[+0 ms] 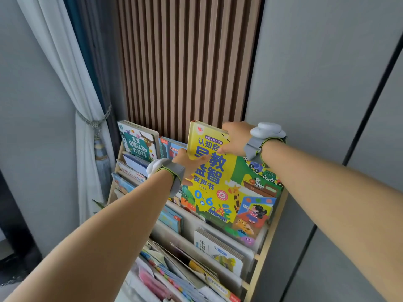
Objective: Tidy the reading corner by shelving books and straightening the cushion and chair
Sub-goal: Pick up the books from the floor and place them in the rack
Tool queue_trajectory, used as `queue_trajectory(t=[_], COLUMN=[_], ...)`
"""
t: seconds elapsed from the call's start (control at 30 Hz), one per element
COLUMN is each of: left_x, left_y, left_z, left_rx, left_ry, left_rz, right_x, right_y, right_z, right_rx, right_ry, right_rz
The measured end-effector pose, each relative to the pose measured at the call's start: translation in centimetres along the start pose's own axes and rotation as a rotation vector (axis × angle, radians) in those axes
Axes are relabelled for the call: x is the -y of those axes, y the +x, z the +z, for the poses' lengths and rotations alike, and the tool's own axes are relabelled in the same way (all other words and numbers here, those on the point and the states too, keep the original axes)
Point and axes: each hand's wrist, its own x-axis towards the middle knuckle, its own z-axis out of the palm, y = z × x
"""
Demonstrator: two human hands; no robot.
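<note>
A large yellow picture book [226, 186] stands tilted in the top tier of a wooden tiered bookshelf [265, 247], at its right side. My left hand [188, 161] grips the book's left edge near the top. The book's upper right corner is held by my right hand [234, 138]. Both wrists wear grey bands. A teal picture book [139, 141] and a blue one [171, 148] stand to the left in the same tier. No cushion or chair is in view.
Lower tiers of the shelf hold several more books [220, 251], some leaning loosely. Behind the shelf is a brown slatted wall panel [187, 62]. White and blue curtains [72, 83] hang at the left, with grey wall panels at the right.
</note>
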Motion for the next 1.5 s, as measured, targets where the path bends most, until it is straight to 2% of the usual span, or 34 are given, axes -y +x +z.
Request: queue_trajectory(t=[0.2, 0.57, 0.7, 0.9, 1.0, 1.07, 1.2, 1.4, 1.5], left_x=[1.9, 5.1, 5.3, 5.6, 5.9, 6.0, 6.1, 7.6, 8.3], left_y=[0.6, 2.3, 2.4, 2.4, 2.6, 2.6, 2.6, 2.9, 3.5], left_z=[-0.2, 4.0, 4.6, 5.2, 5.3, 5.1, 5.0, 5.4, 4.6], left_rx=[0.015, 0.026, 0.025, -0.015, -0.16, -0.165, -0.039, 0.004, 0.017], left_ry=[0.022, -0.123, -0.061, -0.078, 0.049, 0.174, 0.374, 0.538, 0.677], left_rz=[-0.082, -0.134, -0.118, -0.037, 0.174, 0.238, 0.125, 0.059, 0.031], right_x=[0.8, -0.7, -1.6, -2.2, -2.1, -1.9, -2.0, -1.9, -1.5], right_y=[0.5, 0.7, 0.8, 1.1, 1.1, 0.8, 0.4, 1.3, 1.7], right_z=[3.0, 5.9, 7.4, 10.5, 11.8, 12.5, 14.8, 17.8, 18.7], right_rx=[0.068, 0.18, 0.116, 0.159, 0.225, 0.245, 0.268, 0.363, 0.32], right_ry=[0.024, -0.058, -0.037, 0.032, 0.004, -0.008, 0.006, 0.059, 0.057], right_rz=[0.008, 0.039, 0.066, 0.089, 0.082, 0.079, 0.086, 0.131, 0.103])
